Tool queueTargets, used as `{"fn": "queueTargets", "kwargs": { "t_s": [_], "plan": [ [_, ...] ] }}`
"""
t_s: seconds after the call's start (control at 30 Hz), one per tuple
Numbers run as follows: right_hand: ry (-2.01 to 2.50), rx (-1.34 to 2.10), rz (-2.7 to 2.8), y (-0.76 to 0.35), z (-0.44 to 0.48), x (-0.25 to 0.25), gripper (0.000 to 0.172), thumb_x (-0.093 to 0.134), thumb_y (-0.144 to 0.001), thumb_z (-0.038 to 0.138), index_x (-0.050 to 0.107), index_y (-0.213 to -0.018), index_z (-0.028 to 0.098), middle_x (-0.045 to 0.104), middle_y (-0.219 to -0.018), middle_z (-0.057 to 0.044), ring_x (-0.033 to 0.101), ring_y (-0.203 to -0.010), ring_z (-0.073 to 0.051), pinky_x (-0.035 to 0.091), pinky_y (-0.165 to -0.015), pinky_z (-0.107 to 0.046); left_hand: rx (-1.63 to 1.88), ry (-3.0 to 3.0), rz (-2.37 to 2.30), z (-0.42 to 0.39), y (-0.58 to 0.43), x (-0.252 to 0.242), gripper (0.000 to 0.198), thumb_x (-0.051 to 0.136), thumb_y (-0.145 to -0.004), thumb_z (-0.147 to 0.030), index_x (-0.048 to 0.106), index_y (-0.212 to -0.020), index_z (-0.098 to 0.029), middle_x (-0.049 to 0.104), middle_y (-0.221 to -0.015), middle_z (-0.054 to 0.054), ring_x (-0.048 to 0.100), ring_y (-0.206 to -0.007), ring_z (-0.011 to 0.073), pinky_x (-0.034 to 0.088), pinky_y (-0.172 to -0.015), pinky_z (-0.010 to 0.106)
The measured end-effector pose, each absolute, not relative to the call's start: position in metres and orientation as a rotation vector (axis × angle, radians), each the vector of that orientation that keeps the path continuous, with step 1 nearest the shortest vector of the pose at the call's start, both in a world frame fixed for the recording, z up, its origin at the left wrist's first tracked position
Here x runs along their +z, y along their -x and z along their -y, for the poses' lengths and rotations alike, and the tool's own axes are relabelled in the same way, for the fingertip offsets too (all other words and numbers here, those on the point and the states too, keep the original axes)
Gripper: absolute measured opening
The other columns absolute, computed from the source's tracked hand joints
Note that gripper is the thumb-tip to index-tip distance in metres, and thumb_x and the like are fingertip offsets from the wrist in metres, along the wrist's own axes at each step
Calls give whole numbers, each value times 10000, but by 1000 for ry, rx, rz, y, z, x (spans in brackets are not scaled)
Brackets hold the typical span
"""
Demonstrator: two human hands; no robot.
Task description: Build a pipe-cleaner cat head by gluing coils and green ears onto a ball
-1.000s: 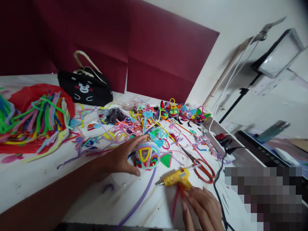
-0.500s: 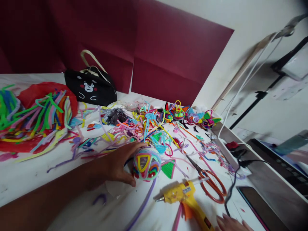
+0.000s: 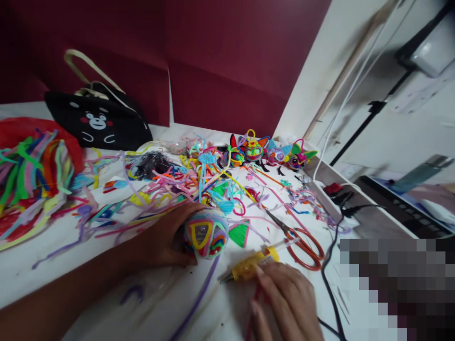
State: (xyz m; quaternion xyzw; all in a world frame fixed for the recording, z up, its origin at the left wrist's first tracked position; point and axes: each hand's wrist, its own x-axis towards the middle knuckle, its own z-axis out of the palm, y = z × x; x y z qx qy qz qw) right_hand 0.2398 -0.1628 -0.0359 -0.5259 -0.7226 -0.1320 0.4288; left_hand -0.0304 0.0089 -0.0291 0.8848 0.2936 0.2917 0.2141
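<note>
My left hand point(image 3: 165, 244) is closed around the left side of a ball point(image 3: 209, 229) covered in coloured pipe cleaners, resting on or just above the table; a yellow triangle outline faces me. A yellow glue gun point(image 3: 249, 266) lies to the right, its nozzle pointing left. My right hand point(image 3: 287, 298) covers its handle and trigger, fingers bent over the gun and thumb on the near-left side. Beside that thumb runs a pink pipe cleaner point(image 3: 255, 296), partly hidden by the hand. A purple pipe cleaner point(image 3: 199, 298) stretches from below the ball towards me.
Orange-handled scissors point(image 3: 302, 241) lie beyond the glue gun. Loose pipe cleaners and scraps cover the middle. Finished decorated balls point(image 3: 254, 150) line the back; a black bag point(image 3: 99, 123) and a pipe-cleaner heap point(image 3: 39, 166) are left. A black cable point(image 3: 330, 270) runs along the right.
My right hand has come in from the lower right edge onto the glue gun's handle. My left hand still holds the ball. The view has shifted right and slightly down.
</note>
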Motion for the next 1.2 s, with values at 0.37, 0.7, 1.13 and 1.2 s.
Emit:
{"fn": "queueTargets", "kwargs": {
  "t_s": [0.37,0.7,1.13,1.2],
  "plan": [
    [1352,-208,1873,-174,130,-12,582,442,-858,118,477,-1440,114,598,-1324,-183,509,-1221,-347,414,-991,-571,852,-2444,-821,-1,24,-28,963,832,-683,-456,344,-1505,-342,528,-1491,90,534,-1329,383,441,-1113,503],
    [1324,-233,1898,-173,120,-19,478,434,-900,99,528,-1368,125,634,-1321,-161,536,-1229,-310,361,-1014,-525,876,-2449,-810,-1,24,-31,935,827,-693,-460,364,-1493,-319,551,-1472,87,553,-1311,371,464,-1096,476],
    [1296,-285,1939,-207,138,4,490,493,-904,36,498,-1389,99,583,-1341,-162,509,-1261,-260,436,-1002,-415,851,-2464,-797,-8,26,-34,919,807,-714,-541,363,-1482,-301,536,-1466,114,562,-1293,380,470,-1078,482],
    [1312,-348,1960,-229,149,1,444,527,-913,62,527,-1354,111,593,-1317,-158,520,-1249,-266,443,-1003,-416,856,-2482,-812,-10,28,-36,953,800,-714,-569,340,-1500,-287,512,-1481,130,554,-1297,387,459,-1088,497]
  ]
}}
